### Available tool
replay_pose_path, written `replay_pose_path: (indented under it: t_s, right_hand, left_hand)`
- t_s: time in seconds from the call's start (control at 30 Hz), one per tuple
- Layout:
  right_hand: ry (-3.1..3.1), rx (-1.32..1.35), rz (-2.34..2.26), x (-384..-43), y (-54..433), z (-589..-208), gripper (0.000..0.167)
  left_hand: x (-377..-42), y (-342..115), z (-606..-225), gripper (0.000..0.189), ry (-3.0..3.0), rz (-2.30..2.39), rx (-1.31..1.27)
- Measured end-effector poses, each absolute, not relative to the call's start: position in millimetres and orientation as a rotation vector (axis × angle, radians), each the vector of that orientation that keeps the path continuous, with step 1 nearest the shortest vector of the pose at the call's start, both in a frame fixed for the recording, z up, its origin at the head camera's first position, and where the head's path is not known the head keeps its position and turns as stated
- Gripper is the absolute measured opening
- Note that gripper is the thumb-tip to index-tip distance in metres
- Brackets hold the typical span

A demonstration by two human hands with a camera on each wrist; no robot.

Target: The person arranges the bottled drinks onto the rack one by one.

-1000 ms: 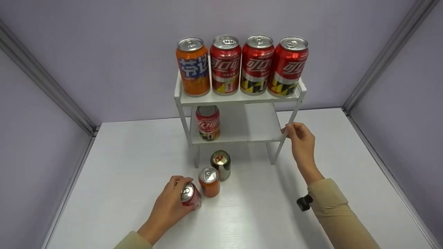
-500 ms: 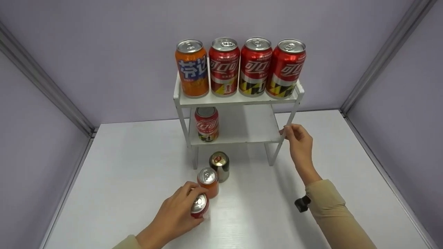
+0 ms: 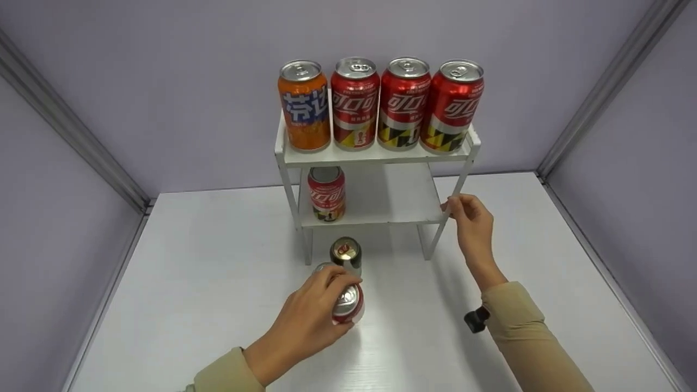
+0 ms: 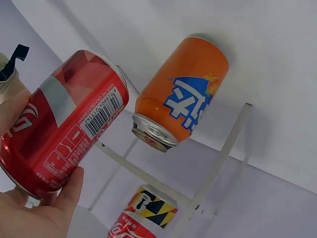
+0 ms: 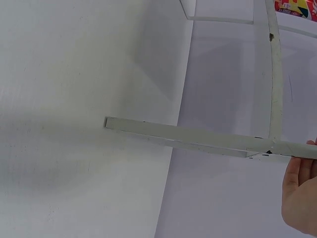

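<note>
My left hand (image 3: pixel 307 318) grips a red cola can (image 3: pixel 348 305) round its upper part. The left wrist view shows this can (image 4: pixel 69 121) tilted across that frame, with its barcode visible. Beside it stands an orange soda can (image 4: pixel 183 84), mostly covered by the left hand in the head view. Just behind that is a dark can with a gold lid (image 3: pixel 346 250). My right hand (image 3: pixel 475 228) holds the right post of a white two-tier rack (image 3: pixel 392 196) at the height of the lower shelf. In the right wrist view the fingers (image 5: pixel 293 173) meet the post.
On the top shelf, an orange can (image 3: pixel 306 111) and several red cola cans (image 3: pixel 405 106) stand in a row. One red can (image 3: pixel 327 196) is at the left of the lower shelf. Grey-lilac panels (image 3: pixel 212 98) enclose the white table (image 3: pixel 190 272).
My left hand has carried the red cola can rightward, past the front of the orange can, and now covers most of that can. The right hand keeps its hold on the rack.
</note>
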State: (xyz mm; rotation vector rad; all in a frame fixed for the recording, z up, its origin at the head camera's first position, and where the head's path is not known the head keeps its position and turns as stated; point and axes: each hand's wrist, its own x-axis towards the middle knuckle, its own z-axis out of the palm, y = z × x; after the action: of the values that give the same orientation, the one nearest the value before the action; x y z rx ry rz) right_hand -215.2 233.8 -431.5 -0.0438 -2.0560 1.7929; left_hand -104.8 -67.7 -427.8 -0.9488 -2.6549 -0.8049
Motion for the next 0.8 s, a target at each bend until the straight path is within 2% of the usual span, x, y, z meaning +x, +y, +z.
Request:
replay_pose_path:
  t_s: [0.8]
  right_hand:
    - [-2.065,-0.055,1.79,-215,233,-431,0.024]
  left_hand:
    - [-182,-24,-395,0.064,-2.499,-0.808,-0.946]
